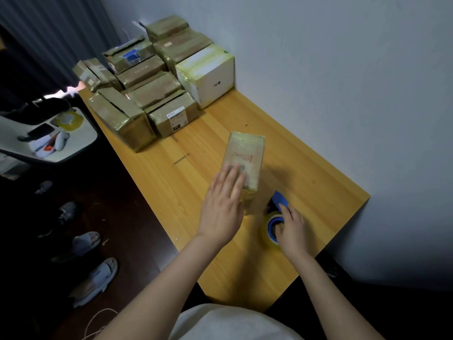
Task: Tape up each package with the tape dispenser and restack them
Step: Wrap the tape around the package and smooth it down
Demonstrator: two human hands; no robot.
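A small taped cardboard package (246, 153) lies on the wooden table (318, 182), near the middle. My left hand (224, 202) rests flat on its near end with straight fingers. Just right of the package sits the blue tape dispenser (275, 217) with a roll of clear tape. My right hand (291, 227) grips the dispenser from above, fingers curled round its roll and handle. A stack of several taped packages (147, 94) and a white box (208, 74) fills the table's far left corner.
The wall runs along the table's right side. A chair (49, 138) to the left holds a tape roll and small items. Slippers and shoes lie on the dark floor at the left.
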